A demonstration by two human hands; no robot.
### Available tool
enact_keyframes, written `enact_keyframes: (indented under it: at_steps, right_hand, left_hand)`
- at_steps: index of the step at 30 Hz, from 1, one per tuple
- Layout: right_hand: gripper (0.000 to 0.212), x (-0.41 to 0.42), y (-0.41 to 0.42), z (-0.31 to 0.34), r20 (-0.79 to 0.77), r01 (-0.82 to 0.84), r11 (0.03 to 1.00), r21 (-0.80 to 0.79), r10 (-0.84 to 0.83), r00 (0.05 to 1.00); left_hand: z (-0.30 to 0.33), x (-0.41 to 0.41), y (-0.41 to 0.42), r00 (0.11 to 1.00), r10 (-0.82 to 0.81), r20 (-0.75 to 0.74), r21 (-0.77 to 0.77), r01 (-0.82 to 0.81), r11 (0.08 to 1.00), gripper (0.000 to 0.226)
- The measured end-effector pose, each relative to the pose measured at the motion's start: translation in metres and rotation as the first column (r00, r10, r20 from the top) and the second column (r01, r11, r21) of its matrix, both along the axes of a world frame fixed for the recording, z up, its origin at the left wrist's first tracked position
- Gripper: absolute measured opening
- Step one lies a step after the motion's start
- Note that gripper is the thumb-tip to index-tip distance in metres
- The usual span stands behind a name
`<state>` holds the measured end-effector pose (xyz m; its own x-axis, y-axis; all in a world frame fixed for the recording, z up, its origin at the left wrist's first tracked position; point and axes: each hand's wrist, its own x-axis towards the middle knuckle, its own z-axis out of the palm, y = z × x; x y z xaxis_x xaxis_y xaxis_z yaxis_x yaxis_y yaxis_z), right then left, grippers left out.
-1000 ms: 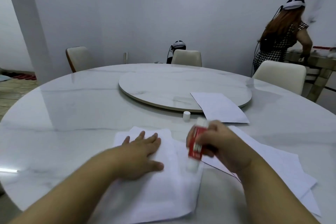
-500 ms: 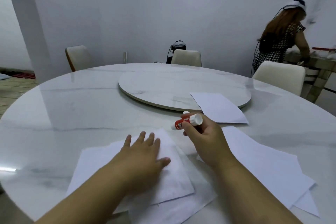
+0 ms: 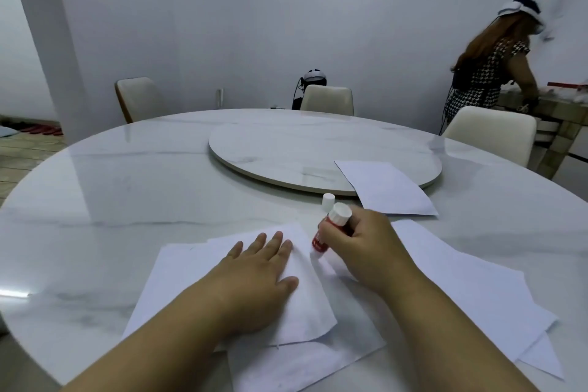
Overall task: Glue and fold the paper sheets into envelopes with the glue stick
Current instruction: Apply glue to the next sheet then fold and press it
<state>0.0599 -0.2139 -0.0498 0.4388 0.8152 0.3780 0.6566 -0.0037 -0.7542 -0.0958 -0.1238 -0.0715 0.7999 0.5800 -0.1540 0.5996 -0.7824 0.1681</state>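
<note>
Left hand [image 3: 261,277] lies flat, fingers straight, pinning the folded sheet [image 3: 299,296]; right hand [image 3: 366,251] grips the glue stick [image 3: 329,232], tip down just right of that sheet's edge; recommend one steady stroke along the edge, sheet pinned.

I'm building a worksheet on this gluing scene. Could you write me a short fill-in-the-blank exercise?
1. The glue stick is held in the ____ hand.
2. The left hand lies ____ on the folded paper.
3. The white cap stands on the ____.

Missing words: right; flat; table
</note>
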Motion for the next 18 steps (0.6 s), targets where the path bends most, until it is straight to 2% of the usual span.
enact_keyframes:
  at_steps: [3,5,7,10,12,15,16,18]
  right_hand:
    - [0.015,0.002,-0.002,0.004,-0.087,0.021,0.988,0.151,-0.008,0.996]
    - [0.017,-0.002,-0.001,0.004,-0.085,-0.02,0.984,0.175,0.036,0.996]
    - [0.018,-0.006,0.0,0.0,-0.068,-0.058,0.991,0.117,0.066,0.995]
    - [0.022,-0.007,-0.004,0.0,-0.042,-0.108,0.992,-0.063,0.105,0.994]
    - [0.029,-0.003,-0.007,0.003,-0.046,-0.177,0.978,-0.113,0.172,0.984]
    - [0.044,0.002,-0.012,0.008,-0.155,-0.33,0.924,-0.191,0.304,0.94]
    - [0.044,0.003,-0.014,0.009,-0.206,-0.383,0.896,-0.222,0.341,0.917]
    - [0.029,0.003,-0.017,0.012,-0.289,-0.471,0.858,-0.204,0.407,0.866]
  left_hand:
    - [-0.001,0.0,-0.001,1.0,0.005,0.013,0.002,-0.005,1.0,0.061]
    - [0.0,0.0,-0.002,1.0,0.007,0.012,0.007,-0.007,1.0,0.061]
    - [0.0,0.0,-0.002,1.0,0.007,0.007,0.01,-0.008,1.0,0.06]
    - [0.0,0.001,-0.001,1.0,0.009,0.005,0.025,-0.009,1.0,0.058]
    - [0.0,0.001,0.0,1.0,0.014,0.004,0.031,-0.014,0.999,0.057]
    - [-0.001,0.002,0.002,1.0,0.011,-0.001,0.025,-0.011,1.0,0.057]
    - [-0.001,0.002,0.003,1.0,0.01,-0.002,0.021,-0.01,1.0,0.057]
    - [-0.001,0.003,0.006,1.0,0.015,-0.006,0.014,-0.015,1.0,0.057]
